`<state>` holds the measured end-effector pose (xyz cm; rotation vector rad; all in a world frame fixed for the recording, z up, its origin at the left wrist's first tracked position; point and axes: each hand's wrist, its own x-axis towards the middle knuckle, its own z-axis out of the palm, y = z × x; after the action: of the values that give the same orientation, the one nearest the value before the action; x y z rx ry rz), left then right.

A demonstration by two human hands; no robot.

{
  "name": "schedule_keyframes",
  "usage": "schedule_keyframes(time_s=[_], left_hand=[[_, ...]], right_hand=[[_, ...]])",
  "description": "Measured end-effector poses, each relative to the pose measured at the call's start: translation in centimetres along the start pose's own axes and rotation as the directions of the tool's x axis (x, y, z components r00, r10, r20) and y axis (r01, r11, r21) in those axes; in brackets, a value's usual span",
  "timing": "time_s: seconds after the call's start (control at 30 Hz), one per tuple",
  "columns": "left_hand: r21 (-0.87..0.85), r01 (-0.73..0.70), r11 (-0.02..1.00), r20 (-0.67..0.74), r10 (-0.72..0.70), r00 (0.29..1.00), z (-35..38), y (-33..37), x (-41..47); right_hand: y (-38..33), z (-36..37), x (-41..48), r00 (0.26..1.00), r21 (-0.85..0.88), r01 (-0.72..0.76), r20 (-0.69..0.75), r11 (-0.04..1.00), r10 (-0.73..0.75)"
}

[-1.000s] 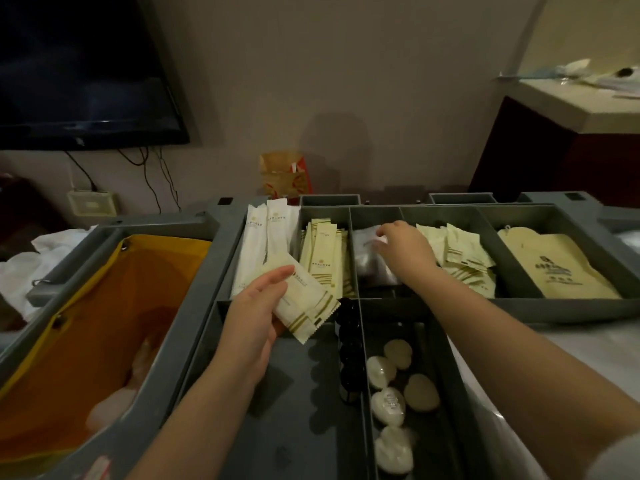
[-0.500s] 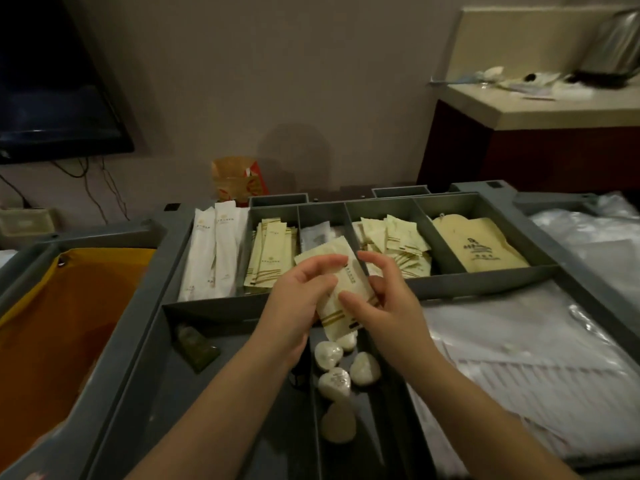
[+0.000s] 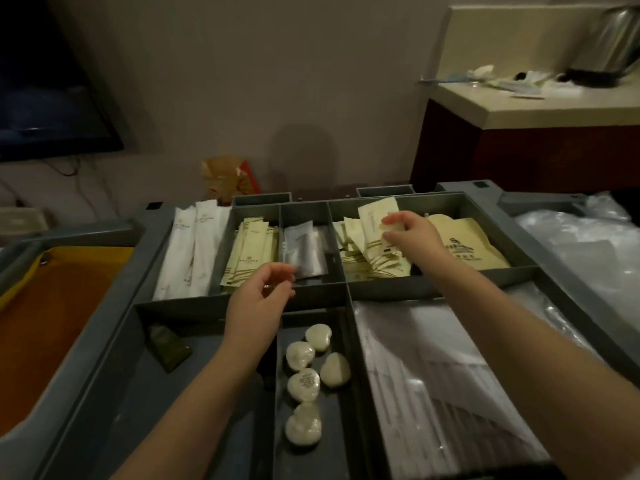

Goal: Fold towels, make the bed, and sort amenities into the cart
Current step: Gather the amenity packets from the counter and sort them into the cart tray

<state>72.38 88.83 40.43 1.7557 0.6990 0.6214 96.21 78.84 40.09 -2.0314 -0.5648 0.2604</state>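
Observation:
The grey cart tray is split into compartments. My right hand pinches a cream packet and holds it over the back compartment of cream sachets. My left hand hovers over the tray's middle divider with loosely curled fingers and nothing in it. Just in front of it lie silver sachets and narrow cream packets. Long white packets fill the back left compartment. A kraft bag lies in the back right one.
Several wrapped white soaps and a dark green tube lie in the near compartments. Plastic-wrapped items fill the near right one. An orange cart bag hangs at the left. A counter with a kettle stands at the back right.
The cream packet went from my left hand to my right, which carried it back and right over the sachet compartment. My left hand came away with nothing in it.

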Motion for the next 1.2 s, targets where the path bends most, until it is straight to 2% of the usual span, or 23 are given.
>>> schedule_keyframes(time_s=[0.1, 0.13, 0.17, 0.23, 0.3, 0.33, 0.43, 0.53, 0.73, 0.87, 1.03, 1.2], left_hand=[[-0.029, 0.051, 0.998, -0.089, -0.053, 0.995, -0.8, -0.2, -0.5], [-0.038, 0.074, 0.997, -0.124, -0.078, 0.989, -1.1, -0.4, -0.7], [-0.050, 0.096, 0.994, -0.156, -0.103, 0.982, -1.3, -0.6, -1.0], [-0.072, 0.123, 0.990, -0.206, -0.135, 0.969, -1.8, -1.0, -1.7], [-0.067, 0.134, 0.989, -0.231, -0.146, 0.962, -2.2, -1.3, -2.4], [-0.057, 0.136, 0.989, -0.239, -0.146, 0.960, -2.4, -1.3, -2.8], [-0.034, 0.141, 0.989, -0.242, -0.145, 0.960, -2.9, -1.2, -3.8], [-0.046, 0.098, 0.994, -0.220, -0.106, 0.970, -3.2, -0.5, -4.6], [-0.056, -0.030, 0.998, -0.085, 0.025, 0.996, -3.6, 0.9, -7.5], [0.007, -0.113, 0.994, 0.015, 0.113, 0.993, -5.9, 0.1, -10.4], [0.014, -0.148, 0.989, 0.092, 0.146, 0.985, -8.9, -1.2, -13.8], [0.030, -0.195, 0.980, 0.220, 0.184, 0.958, -7.4, -1.8, -18.6]], right_hand=[[1.2, 1.4, 4.2, 0.999, -0.074, -0.027, 0.040, 0.997, 0.030], [1.7, 1.9, 5.1, 0.997, -0.135, -0.024, 0.070, 0.991, 0.034], [2.3, 2.5, 5.7, 0.993, -0.272, 0.004, 0.113, 0.962, 0.028], [3.1, 3.4, 6.2, 0.987, -0.577, 0.095, 0.161, 0.811, -0.001], [3.2, 3.9, 5.8, 0.978, -0.700, 0.184, 0.203, 0.690, -0.055], [3.1, 4.0, 5.7, 0.972, -0.705, 0.208, 0.224, 0.678, -0.066], [2.4, 3.4, 4.5, 0.973, -0.657, 0.206, 0.213, 0.725, -0.084], [1.1, 1.9, 2.3, 0.974, -0.621, 0.219, 0.089, 0.753, -0.210], [-3.0, -3.5, -7.0, 0.964, -0.582, 0.177, -0.061, 0.794, -0.260], [-5.7, -6.3, -16.1, 0.953, -0.470, 0.150, -0.164, 0.870, -0.254], [-7.3, -7.5, -27.7, 0.923, -0.319, 0.169, -0.279, 0.932, -0.263], [-4.5, -7.1, -37.9, 0.902, -0.235, 0.058, -0.404, 0.970, -0.152]])
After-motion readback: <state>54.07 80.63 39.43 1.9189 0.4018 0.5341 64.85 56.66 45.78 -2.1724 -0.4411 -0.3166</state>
